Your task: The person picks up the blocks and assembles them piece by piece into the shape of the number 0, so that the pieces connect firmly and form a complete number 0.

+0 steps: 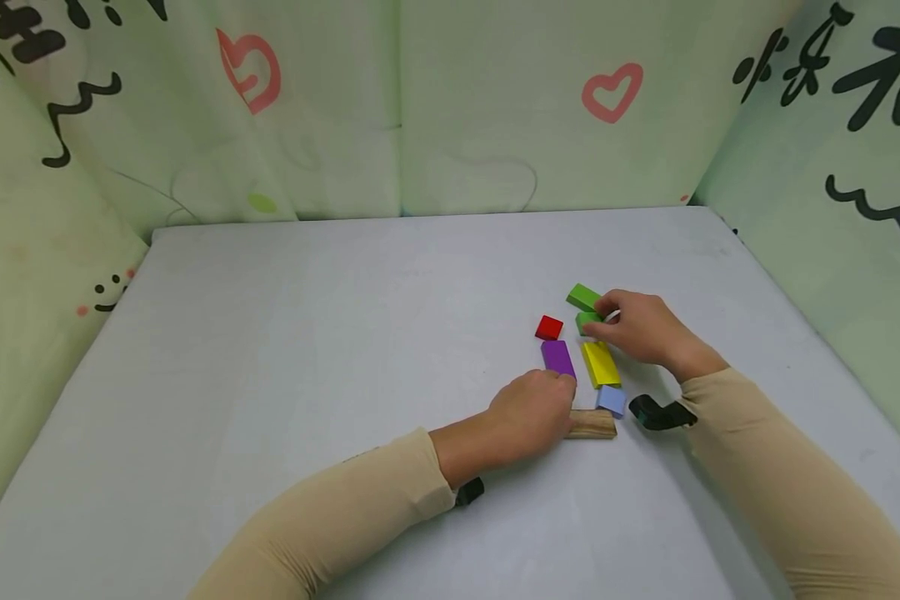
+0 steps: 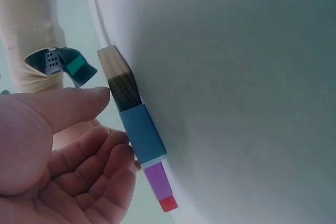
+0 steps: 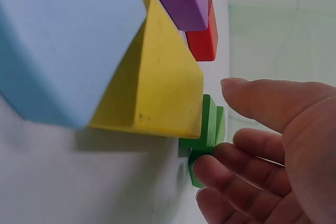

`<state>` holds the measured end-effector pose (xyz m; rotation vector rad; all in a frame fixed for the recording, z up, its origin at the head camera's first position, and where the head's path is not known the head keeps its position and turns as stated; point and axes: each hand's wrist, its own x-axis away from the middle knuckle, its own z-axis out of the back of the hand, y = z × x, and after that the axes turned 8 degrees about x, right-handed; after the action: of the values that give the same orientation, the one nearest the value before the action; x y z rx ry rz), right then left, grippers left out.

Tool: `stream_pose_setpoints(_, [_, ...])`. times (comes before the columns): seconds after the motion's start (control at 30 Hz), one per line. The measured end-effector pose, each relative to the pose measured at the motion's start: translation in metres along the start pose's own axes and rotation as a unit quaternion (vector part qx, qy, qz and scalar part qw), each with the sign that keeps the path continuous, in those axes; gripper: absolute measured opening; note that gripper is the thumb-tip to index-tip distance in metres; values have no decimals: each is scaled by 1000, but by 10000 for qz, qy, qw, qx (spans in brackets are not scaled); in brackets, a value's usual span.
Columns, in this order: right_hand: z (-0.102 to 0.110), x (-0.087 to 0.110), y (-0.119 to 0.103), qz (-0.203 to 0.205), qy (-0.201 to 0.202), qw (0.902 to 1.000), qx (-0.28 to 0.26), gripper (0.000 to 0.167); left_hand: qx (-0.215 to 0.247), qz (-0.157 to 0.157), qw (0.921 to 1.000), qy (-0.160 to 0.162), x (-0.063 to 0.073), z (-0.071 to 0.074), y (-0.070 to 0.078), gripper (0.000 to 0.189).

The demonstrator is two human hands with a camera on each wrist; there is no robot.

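My left hand rests beside the near end of a row of blocks. In the left wrist view its thumb tip is right at the wooden block, its loosely bent fingers at a blue block. Beyond that block come a purple block and a red block. The right hand reaches over the far end, thumb and fingers apart around a small green block. Another green block lies angled just behind it. Closer in are a yellow block and a light blue block.
The blocks stand on a white table, toward its right side. Pale green curtains with hearts and black writing surround the table's back and sides. Black devices are worn at both wrists, under beige sleeves.
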<state>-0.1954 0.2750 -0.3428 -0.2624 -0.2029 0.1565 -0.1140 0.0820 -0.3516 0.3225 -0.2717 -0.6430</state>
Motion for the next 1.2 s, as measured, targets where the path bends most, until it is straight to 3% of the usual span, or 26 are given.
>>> stream_pose_setpoints(1.2, [-7,-4,-1,115,4,9999,63,38,85,-19,10000,12,0,0,0,33])
